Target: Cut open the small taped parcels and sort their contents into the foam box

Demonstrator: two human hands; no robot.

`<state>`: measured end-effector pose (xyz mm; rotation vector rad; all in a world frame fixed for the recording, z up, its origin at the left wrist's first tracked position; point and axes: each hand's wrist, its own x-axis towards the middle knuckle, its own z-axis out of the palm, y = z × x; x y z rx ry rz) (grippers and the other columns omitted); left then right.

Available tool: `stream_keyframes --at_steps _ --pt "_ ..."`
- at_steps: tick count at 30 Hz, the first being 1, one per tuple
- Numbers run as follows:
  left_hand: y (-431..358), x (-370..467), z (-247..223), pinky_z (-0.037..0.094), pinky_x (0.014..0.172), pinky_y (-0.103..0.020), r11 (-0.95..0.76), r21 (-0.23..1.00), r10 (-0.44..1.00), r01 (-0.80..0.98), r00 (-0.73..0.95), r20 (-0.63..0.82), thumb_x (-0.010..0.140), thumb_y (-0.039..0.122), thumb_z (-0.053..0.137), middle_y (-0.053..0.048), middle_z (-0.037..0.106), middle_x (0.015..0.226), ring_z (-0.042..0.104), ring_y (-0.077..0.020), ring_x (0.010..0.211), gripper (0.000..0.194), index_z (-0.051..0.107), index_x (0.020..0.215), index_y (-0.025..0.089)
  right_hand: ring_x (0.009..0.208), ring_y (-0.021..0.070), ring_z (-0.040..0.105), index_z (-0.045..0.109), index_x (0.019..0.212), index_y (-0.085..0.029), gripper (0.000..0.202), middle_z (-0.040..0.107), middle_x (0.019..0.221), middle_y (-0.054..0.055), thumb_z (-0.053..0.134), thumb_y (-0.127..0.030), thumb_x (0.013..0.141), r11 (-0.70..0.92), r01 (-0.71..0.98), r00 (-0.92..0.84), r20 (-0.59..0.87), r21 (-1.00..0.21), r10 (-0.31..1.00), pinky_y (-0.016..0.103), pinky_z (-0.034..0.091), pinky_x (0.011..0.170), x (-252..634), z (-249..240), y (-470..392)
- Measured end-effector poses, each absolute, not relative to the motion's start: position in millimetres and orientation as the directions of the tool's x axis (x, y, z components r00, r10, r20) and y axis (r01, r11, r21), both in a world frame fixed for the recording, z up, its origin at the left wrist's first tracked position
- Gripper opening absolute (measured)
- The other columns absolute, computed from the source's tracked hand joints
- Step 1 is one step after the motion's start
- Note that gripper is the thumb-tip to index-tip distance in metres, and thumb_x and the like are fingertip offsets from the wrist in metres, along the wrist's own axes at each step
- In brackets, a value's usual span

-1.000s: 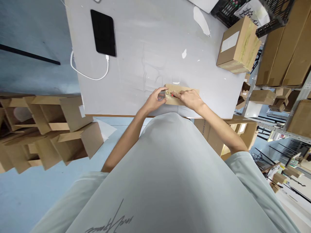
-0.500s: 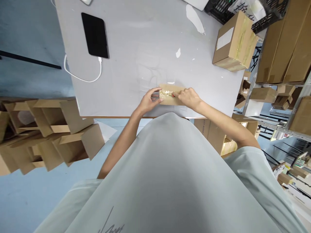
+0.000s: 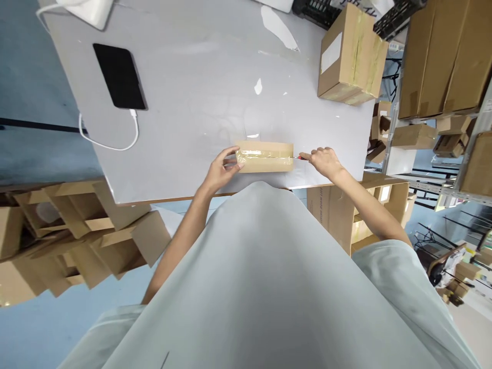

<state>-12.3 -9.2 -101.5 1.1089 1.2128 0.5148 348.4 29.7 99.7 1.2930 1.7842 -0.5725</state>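
Note:
A small cardboard box (image 3: 265,165) with shiny clear tape along its top lies near the front edge of the table. My left hand (image 3: 222,168) grips the box's left end, thumb on the near side and fingers on the far side. Just off the right end of the box, my right hand (image 3: 325,162) is closed around a box cutter (image 3: 302,158). Only its red tip and thin blade show, pointing left toward the box; the rest is hidden in my fist. A slit line runs along the tape.
On the grey table (image 3: 184,102) lie a black phone (image 3: 120,77) with a white cable and scraps of white paper (image 3: 279,26). A taped carton (image 3: 351,56) stands at the back right. Open cartons (image 3: 115,246) are stacked at lower left; shelves with boxes (image 3: 415,136) stand right.
My right hand has drawn the cutter rightward along the tape and off the box's right end. My left hand stays on the left end. The view has shifted and turned slightly.

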Motion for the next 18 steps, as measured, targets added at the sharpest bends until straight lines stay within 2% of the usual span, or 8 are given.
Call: stream_keyframes --at_steps 4,7,9,10,12,14,16,18 --pt "-9.4 -19.9 -103.9 0.068 0.109 -0.049 0.433 0.876 0.822 0.210 0.306 -0.480 0.086 0.070 0.084 -0.014 0.061 0.168 0.074 -0.0339 0.134 0.081 0.066 0.153 0.030 0.118 0.0309 0.074 0.076 0.154 -0.033 0.052 0.085 0.128 0.016 0.048 -0.013 0.115 0.254 0.964 -0.089 -0.797 0.082 0.597 0.041 0.046 0.095 370.2 94.4 19.5" --pt "-9.1 -40.9 -111.1 0.067 0.112 -0.050 0.471 0.862 0.820 0.185 0.268 -0.506 0.085 0.064 0.085 -0.014 0.064 0.165 0.072 -0.0333 0.138 0.079 0.064 0.154 0.031 0.123 0.0322 0.072 0.085 0.138 -0.028 0.045 0.083 0.131 0.017 0.051 -0.014 0.113 0.081 0.993 0.009 -0.730 0.089 0.684 0.043 0.048 0.101 394.6 83.6 4.6" --pt "-8.3 -58.8 -117.8 0.068 0.109 -0.050 0.513 0.842 0.811 0.169 0.226 -0.539 0.083 0.058 0.087 -0.015 0.065 0.163 0.075 -0.0324 0.133 0.078 0.065 0.153 0.031 0.114 0.0302 0.074 0.085 0.135 -0.024 0.037 0.083 0.124 0.015 0.057 -0.021 0.111 -0.131 0.991 0.093 -0.688 -0.003 0.720 0.041 0.052 0.098 402.2 66.9 -7.3" --pt "-7.7 -67.1 -121.4 0.068 0.109 -0.051 0.531 0.832 0.807 0.160 0.203 -0.555 0.082 0.055 0.089 -0.016 0.065 0.164 0.076 -0.0321 0.130 0.078 0.065 0.152 0.031 0.106 0.0276 0.075 0.084 0.134 -0.022 0.034 0.084 0.118 0.013 0.060 -0.027 0.111 -0.263 0.959 0.128 -0.672 -0.103 0.729 0.039 0.055 0.094 399.9 55.5 -13.1" --pt "-6.5 -80.5 -128.7 0.067 0.110 -0.053 0.554 0.820 0.804 0.145 0.162 -0.572 0.078 0.050 0.090 -0.017 0.066 0.164 0.077 -0.0321 0.129 0.078 0.067 0.149 0.030 0.087 0.0205 0.072 0.080 0.129 -0.017 0.036 0.083 0.108 0.008 0.065 -0.041 0.108 -0.515 0.778 0.180 -0.658 -0.360 0.731 0.033 0.059 0.083 381.1 29.5 -23.2" --pt "-5.6 -89.2 -135.7 0.066 0.114 -0.055 0.552 0.820 0.811 0.150 0.131 -0.570 0.076 0.045 0.089 -0.017 0.068 0.162 0.076 -0.0320 0.132 0.076 0.069 0.147 0.028 0.075 0.0144 0.067 0.075 0.125 -0.017 0.047 0.080 0.106 0.004 0.070 -0.057 0.102 -0.655 0.505 0.214 -0.654 -0.562 0.725 0.029 0.061 0.074 347.0 5.6 -30.5" --pt "-5.9 -94.1 -142.6 0.065 0.116 -0.055 0.540 0.821 0.820 0.184 0.103 -0.563 0.077 0.042 0.086 -0.016 0.072 0.156 0.076 -0.0305 0.132 0.073 0.068 0.146 0.027 0.067 0.0116 0.064 0.073 0.118 -0.020 0.054 0.075 0.095 -0.001 0.074 -0.068 0.094 -0.699 0.312 0.210 -0.671 -0.644 0.711 0.026 0.060 0.067 308.4 -8.7 -34.7" --pt "-7.6 -95.0 -149.2 0.066 0.115 -0.054 0.532 0.815 0.823 0.229 0.085 -0.561 0.078 0.039 0.084 -0.016 0.076 0.147 0.079 -0.0282 0.126 0.072 0.067 0.147 0.026 0.065 0.0117 0.064 0.071 0.109 -0.023 0.056 0.066 0.084 -0.005 0.076 -0.075 0.091 -0.707 0.223 0.205 -0.676 -0.672 0.708 0.025 0.058 0.064 277.1 -10.3 -36.3"
